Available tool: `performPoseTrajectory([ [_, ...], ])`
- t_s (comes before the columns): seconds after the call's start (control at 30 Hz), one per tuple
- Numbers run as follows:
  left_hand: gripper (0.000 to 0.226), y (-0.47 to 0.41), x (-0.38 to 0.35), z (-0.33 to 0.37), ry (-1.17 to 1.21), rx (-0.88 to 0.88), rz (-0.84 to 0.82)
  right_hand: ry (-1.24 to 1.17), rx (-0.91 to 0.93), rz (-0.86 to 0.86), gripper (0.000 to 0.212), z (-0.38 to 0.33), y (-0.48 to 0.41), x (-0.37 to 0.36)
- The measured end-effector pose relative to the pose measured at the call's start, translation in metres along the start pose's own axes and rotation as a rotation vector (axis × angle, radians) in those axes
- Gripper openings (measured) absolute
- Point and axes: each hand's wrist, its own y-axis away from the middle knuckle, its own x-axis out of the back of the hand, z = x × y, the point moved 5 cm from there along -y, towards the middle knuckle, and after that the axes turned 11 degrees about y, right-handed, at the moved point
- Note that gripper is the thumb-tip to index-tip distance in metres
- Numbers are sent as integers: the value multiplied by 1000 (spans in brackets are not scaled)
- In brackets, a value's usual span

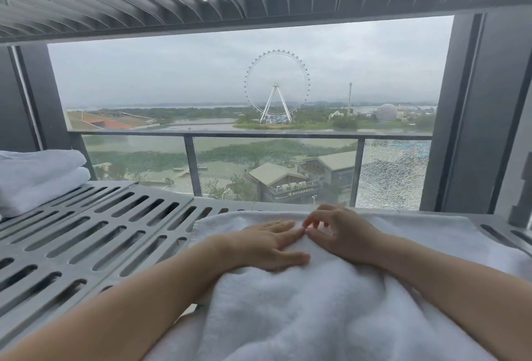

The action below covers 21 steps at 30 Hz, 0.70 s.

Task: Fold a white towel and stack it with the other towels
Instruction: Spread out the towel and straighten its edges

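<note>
A white towel (290,309) lies rumpled on the slotted metal ledge (95,240) in front of me, its far part spread flat and its near part bunched between my forearms. My left hand (267,245) rests flat on the towel, palm down, fingers together and pointing right. My right hand (342,231) hovers just right of it with fingers curled, thumb and fingertips close together above the cloth; I cannot tell whether it pinches any fabric. A stack of two folded white towels (37,179) sits at the far left of the ledge.
The grey ledge with long slots stretches left toward the stack. Behind it stands a large window with a glass railing (259,135). A dark frame post (466,119) rises at the right, with a dark fitting (522,199) at the right edge.
</note>
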Motion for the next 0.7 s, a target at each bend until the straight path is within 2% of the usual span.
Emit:
performPoseTrajectory([
  [0.1, 69, -3, 1, -7, -70, 7, -17, 3, 21, -208, 39, 11, 22, -1],
  [0.2, 65, -3, 7, -15, -131, -12, -47, 135, -106, -499, 53, 46, 55, 2],
  [0.27, 63, -4, 13, -19, -162, -12, -89, 167, -163, -577, 55, 59, 74, 8],
  [0.37, 60, -15, 25, -13, -173, 44, -166, 161, -210, -571, 57, 53, 83, 8],
  [0.47, 52, -44, 30, 28, -17, 55, -156, 140, -282, -519, 57, 43, 73, 1],
  [0.57, 50, -73, 5, 73, 77, -19, -55, 129, -281, -464, 54, 47, 67, 0],
  [0.7, 60, -85, -17, 66, -5, 16, 122, 153, -342, -375, 49, 86, 73, 14],
])
